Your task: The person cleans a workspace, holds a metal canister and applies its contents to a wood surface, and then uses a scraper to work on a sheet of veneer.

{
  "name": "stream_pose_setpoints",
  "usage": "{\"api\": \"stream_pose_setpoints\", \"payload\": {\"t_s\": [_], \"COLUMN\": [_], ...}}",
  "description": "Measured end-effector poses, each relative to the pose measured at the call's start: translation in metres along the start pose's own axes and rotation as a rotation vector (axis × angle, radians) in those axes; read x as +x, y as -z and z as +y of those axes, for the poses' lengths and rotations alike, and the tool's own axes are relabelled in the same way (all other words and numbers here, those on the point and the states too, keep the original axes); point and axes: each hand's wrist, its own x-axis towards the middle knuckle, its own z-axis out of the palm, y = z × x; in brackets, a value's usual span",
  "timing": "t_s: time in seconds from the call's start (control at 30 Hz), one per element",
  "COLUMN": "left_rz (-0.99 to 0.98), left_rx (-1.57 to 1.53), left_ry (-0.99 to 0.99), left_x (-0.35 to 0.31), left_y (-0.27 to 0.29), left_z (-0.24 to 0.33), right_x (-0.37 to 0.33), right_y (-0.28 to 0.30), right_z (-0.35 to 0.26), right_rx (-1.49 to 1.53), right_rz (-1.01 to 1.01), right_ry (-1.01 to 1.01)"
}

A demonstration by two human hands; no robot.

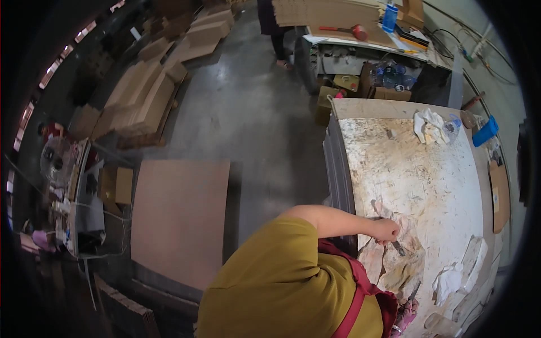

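Note:
My left hand (386, 230) is closed in a fist over the worktable (417, 180), at the end of a bare forearm and an olive sleeve. From under the fist sticks a short dark flat blade (399, 248), like a scraper; its handle is hidden in the fingers. Beneath it lies a crumpled, stained cloth (403, 267) in beige and pinkish tones. Near the lower edge, beside my red apron, a pink patterned shape (407, 311) shows where my right hand seems to be. Its fingers cannot be made out.
White crumpled cloths (431, 125) and a white block (473, 262) lie on the stained tabletop. A blue container (486, 131) stands by the wall. Beyond is a bench with a red-headed mallet (359, 32). A brown board stack (180, 219) and cardboard stacks (141, 98) occupy the left.

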Motion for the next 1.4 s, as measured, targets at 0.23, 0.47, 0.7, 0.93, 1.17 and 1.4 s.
{"api": "stream_pose_setpoints", "payload": {"t_s": [0.23, 0.47, 0.7, 0.93, 1.17, 1.4], "left_rz": [0.073, -0.021, -0.155, -0.355, -0.465, -0.518], "left_rx": [0.098, 0.212, -0.038, 0.156, 0.303, 0.345], "left_ry": [-0.047, 0.081, 0.294, 0.155, 0.364, 0.331], "left_x": [-0.028, -0.009, 0.006, 0.108, 0.084, 0.081], "left_y": [-0.001, -0.01, 0.006, 0.037, 0.028, -0.011], "left_z": [0.012, 0.025, 0.01, -0.062, -0.022, -0.018], "right_x": [-0.007, -0.046, -0.117, -0.106, -0.137, -0.06], "right_y": [-0.007, 0.009, -0.049, -0.061, -0.087, -0.046], "right_z": [-0.02, -0.015, -0.025, 0.075, 0.045, 0.15], "right_rx": [-0.066, -0.171, -0.22, 1.293, 0.833, 0.924], "right_rz": [-0.075, -0.113, 0.129, 0.036, 0.719, 0.518], "right_ry": [-0.028, 0.026, 0.262, -0.111, -0.003, 0.095]}}
